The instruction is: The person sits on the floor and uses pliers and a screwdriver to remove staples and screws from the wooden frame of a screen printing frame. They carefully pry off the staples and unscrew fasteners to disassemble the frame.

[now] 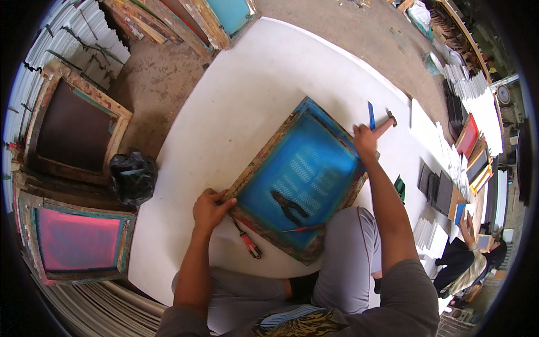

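A wooden screen-printing frame [255,172] with blue mesh lies tilted across the white surface in front of me, its near corner by my bent knee. My left hand [210,209] grips its left corner, thumb on the wood. Beyond its right side, my right hand [366,140] is closed around the handle of a hammer [387,124], head pointing away. A blue cutter [371,115] lies just past those fingers. Dark pliers [289,206] and a thin red tool [303,229] rest on the mesh. Near my left wrist lies a screwdriver [248,242] with a red and black handle.
Left of the white surface [208,112] stand a pink-mesh frame [81,238], a dark-mesh frame [73,123] and a black plastic bag [133,177]. More frames [219,22] lean at the far left. Dark flat pieces [435,188] and another person [463,261] are at the right.
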### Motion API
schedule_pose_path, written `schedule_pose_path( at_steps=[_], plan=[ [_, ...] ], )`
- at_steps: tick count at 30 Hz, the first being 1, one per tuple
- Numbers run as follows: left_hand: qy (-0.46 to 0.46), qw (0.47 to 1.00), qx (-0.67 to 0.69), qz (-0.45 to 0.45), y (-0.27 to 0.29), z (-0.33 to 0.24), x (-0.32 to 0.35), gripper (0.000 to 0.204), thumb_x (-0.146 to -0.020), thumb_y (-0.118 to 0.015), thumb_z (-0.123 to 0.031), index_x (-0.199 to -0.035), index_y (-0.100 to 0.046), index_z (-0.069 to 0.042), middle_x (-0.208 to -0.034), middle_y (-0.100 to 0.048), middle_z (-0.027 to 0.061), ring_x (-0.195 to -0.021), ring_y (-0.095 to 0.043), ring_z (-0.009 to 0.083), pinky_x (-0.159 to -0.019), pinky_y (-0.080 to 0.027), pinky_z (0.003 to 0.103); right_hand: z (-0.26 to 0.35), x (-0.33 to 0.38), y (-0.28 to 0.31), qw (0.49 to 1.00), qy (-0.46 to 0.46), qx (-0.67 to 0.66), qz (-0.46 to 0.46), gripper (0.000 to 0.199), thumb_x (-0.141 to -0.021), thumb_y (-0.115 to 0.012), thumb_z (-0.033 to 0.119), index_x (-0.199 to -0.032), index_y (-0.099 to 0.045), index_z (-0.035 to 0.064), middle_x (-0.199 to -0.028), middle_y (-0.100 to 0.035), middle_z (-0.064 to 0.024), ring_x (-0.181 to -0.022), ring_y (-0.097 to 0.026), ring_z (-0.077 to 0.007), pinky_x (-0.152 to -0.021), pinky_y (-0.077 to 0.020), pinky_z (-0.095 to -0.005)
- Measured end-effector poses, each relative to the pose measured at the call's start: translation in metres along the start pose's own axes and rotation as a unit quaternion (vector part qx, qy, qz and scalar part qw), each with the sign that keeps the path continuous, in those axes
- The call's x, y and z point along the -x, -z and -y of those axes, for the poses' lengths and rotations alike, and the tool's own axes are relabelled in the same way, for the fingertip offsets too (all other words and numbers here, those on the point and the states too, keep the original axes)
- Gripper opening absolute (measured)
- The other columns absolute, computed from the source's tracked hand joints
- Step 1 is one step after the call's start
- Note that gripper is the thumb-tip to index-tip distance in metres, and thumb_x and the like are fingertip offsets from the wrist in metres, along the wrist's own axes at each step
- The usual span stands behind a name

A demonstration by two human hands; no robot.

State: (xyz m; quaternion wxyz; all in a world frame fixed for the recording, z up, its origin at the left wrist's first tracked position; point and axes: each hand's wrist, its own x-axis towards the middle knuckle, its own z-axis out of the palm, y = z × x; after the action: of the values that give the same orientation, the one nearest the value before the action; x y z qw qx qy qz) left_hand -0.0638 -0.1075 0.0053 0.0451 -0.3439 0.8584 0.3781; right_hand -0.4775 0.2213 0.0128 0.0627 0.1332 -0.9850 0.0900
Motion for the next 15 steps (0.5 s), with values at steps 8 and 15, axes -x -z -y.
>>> schedule_pose_path(
  at_steps=[8, 15],
  plan=[
    [0.010, 0.999, 0.026, 0.017, 0.004, -0.003, -0.002, 0.052, -0.076, -0.083, -0.048, -0.115, -0.078, -0.014, -0.087, -0.066, 0.0074, -0.081, -0.067, 0.0245, -0.075, -0.052, 0.038, -0.010, 0.046, 0.019, 0.974, -0.001, -0.218, 0.067, 0.026, -0.093, -0.069, 0.022, -0.104, -0.073, -0.0009, -0.089, -0.071, -0.0171, -0.080, -0.069, -0.0293, -0.076, -0.0550, -0.0405],
    [-0.025, 0.964, 0.262, -0.048, 0.025, -0.003, -0.005, 0.047, -0.086, -0.079, -0.041, -0.111, -0.076, -0.001, -0.094, -0.073, 0.0110, -0.086, -0.067, 0.0207, -0.077, -0.053, 0.036, 0.187, 0.102, 0.048, 0.745, 0.006, -0.562, 0.359, 0.029, -0.102, -0.057, 0.014, -0.122, -0.065, -0.0044, -0.097, -0.072, -0.0110, -0.078, -0.070, -0.0195, -0.067, -0.0576, -0.0315]
  ],
)
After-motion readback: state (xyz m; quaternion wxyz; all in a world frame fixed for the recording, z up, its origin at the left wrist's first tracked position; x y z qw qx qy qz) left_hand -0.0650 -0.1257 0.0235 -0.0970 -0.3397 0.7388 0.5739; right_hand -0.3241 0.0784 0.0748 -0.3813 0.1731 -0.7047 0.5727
